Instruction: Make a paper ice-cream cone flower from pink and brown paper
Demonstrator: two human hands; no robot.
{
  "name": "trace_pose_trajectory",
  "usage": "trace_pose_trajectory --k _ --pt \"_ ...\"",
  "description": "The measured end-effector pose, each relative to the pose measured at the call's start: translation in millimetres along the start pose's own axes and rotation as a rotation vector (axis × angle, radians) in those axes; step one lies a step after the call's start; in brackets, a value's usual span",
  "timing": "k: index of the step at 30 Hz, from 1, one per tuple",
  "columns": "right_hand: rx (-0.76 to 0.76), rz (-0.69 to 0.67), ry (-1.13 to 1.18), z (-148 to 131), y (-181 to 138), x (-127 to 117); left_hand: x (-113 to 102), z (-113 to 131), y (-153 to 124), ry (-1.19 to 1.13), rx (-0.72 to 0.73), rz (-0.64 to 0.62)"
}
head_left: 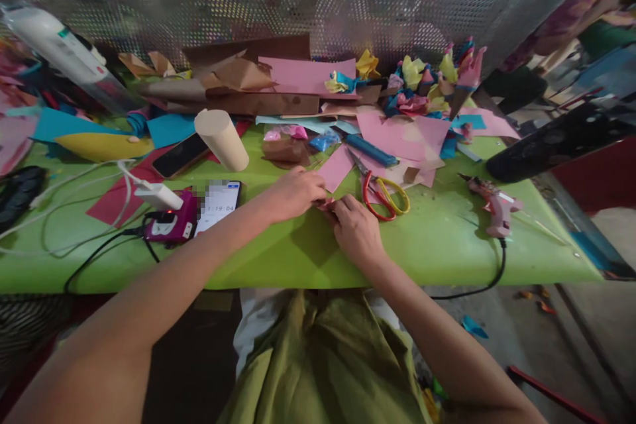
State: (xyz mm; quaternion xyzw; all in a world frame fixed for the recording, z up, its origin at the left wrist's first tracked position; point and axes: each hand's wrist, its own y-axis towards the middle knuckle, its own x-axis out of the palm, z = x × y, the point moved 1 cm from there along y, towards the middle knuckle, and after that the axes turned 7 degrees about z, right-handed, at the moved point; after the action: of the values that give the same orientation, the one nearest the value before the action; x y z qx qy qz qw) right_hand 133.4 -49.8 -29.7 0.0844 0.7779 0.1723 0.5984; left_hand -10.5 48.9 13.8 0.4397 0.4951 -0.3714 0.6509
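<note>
Head cam, sm. pink scrap (325, 205), btwn L grip (298, 193) & R grip (356, 225)

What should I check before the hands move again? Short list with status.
1. Small pink piece held: ok, at the fingertips of the left hand and right hand.
2. Piece's shape and folds: cannot tell, fingers hide most of it.
3. Scissors set down: ok, lying on the table to the right of the right hand, not held.
4. Glue gun apart from both hands: ok, at the table's right side.
5. Glue gun hot or cold: cannot tell.
6. Left forearm off the lit phone: cannot tell, it overlaps the phone's lower end in this view.
</note>
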Motion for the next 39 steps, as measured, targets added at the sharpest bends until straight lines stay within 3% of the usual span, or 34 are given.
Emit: trace_pose_trajectory --k 9,20,39 --pt "0.060 -0.040 0.027 0.6 2.0 -1.3 10.8 20.1 -14.0 0.174 -0.005 0.218" --pt "0.172 -0.036 0.162 19.1 -8.4 -10.2 14.7 17.3 -11.6 0.096 -0.028 0.196" --pt "0.015 -0.048 -0.009 10.8 -9.0 -10.6 21.6 8.4 -12.3 0.020 -0.008 0.202"
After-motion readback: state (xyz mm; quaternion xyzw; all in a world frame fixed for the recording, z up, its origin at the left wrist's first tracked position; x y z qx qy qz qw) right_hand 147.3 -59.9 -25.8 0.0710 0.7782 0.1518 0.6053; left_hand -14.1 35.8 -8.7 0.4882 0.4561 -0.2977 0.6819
